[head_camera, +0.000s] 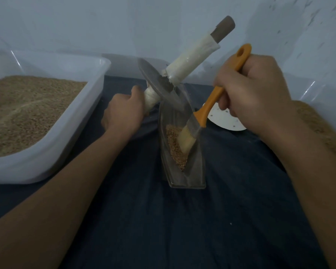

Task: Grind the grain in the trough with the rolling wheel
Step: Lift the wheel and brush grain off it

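Note:
A narrow grey metal trough (pixel 197 167) stands on the dark cloth in the middle, with brown grain (pixel 174 146) heaped in its near half. The rolling wheel (pixel 157 84), a grey disc on a white-wrapped axle, is tilted, with its lower edge at the trough's far end. My left hand (pixel 124 111) grips the axle's left end. The axle's right end (pixel 198 53) sticks up free. My right hand (pixel 250 92) grips the orange handle of a brush (pixel 188 138), whose pale bristles touch the grain.
A large translucent plastic tub (pixel 70 133) full of brown grain fills the left side. A second tub (pixel 318 86) of grain sits behind my right forearm. A white perforated disc (pixel 221 117) lies right of the trough. A pale wall is close behind.

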The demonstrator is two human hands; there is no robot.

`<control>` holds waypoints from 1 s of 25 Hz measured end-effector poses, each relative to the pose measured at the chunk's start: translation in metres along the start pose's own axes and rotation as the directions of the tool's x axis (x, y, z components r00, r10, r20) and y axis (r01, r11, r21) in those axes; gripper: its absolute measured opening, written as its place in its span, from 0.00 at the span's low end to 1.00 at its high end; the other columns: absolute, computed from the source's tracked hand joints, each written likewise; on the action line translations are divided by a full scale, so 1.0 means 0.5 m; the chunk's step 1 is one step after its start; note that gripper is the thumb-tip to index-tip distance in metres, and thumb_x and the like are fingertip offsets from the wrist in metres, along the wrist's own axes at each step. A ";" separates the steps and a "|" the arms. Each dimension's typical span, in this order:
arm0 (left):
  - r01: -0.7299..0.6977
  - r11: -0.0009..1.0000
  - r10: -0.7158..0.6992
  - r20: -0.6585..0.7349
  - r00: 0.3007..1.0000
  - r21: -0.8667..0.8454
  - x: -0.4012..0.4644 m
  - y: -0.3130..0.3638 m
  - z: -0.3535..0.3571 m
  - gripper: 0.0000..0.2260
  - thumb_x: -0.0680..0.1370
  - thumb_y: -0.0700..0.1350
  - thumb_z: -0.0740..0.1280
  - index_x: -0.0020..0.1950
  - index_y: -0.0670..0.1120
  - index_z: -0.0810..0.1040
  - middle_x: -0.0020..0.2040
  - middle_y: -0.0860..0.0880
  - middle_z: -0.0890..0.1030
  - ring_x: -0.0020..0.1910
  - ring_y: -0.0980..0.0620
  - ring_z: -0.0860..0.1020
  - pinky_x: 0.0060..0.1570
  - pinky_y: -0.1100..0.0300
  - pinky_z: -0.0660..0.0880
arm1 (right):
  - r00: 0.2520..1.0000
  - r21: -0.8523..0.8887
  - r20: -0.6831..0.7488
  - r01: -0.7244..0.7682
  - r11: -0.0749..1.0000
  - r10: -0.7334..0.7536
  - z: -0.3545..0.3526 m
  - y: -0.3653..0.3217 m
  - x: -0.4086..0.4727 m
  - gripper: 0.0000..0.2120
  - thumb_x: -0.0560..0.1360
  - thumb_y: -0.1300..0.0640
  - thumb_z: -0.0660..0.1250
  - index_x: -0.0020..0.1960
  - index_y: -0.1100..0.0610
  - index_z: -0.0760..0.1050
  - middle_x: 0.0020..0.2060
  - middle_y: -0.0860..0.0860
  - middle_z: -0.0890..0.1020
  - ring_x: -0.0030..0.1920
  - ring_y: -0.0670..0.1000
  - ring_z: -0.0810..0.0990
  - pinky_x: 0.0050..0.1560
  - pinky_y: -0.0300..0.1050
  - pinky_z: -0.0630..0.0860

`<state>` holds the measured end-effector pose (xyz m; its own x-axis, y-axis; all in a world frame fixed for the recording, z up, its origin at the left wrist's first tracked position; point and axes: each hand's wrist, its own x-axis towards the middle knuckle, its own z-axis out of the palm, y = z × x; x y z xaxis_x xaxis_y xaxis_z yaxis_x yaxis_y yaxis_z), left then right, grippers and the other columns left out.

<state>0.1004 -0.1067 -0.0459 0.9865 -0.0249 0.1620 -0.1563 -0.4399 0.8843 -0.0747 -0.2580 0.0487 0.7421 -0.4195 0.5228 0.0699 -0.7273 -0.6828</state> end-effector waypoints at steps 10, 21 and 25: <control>-0.049 0.997 0.050 -0.012 0.999 0.067 0.000 -0.007 0.010 0.26 0.76 0.64 0.54 0.34 0.46 0.78 0.33 0.49 0.79 0.35 0.48 0.76 0.35 0.56 0.63 | 1.000 -0.009 -0.010 -0.030 1.000 0.029 0.048 0.023 -0.014 0.15 0.77 0.57 0.64 0.42 0.70 0.73 0.35 0.65 0.79 0.37 0.63 0.78 0.35 0.57 0.73; -0.053 0.996 0.055 -0.021 0.998 0.069 -0.003 -0.005 0.007 0.25 0.78 0.63 0.54 0.33 0.46 0.77 0.33 0.49 0.78 0.34 0.49 0.74 0.34 0.56 0.61 | 0.999 -0.048 -0.012 0.046 0.998 -0.046 0.049 0.000 -0.040 0.15 0.77 0.56 0.64 0.37 0.65 0.69 0.29 0.61 0.75 0.31 0.59 0.76 0.31 0.53 0.73; -0.032 0.999 0.031 0.036 0.999 0.041 0.000 -0.010 0.008 0.28 0.74 0.65 0.52 0.37 0.46 0.82 0.37 0.47 0.84 0.39 0.44 0.80 0.40 0.53 0.68 | 0.991 -0.064 -0.101 0.083 0.994 -0.089 0.030 0.002 -0.045 0.15 0.77 0.54 0.62 0.37 0.63 0.71 0.28 0.57 0.76 0.30 0.56 0.77 0.33 0.54 0.76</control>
<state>0.1012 -0.1081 -0.0521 0.9824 -0.0703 0.1733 -0.1857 -0.4753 0.8600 -0.0811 -0.2411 0.0285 0.6620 -0.4057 0.6302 0.0880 -0.7929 -0.6029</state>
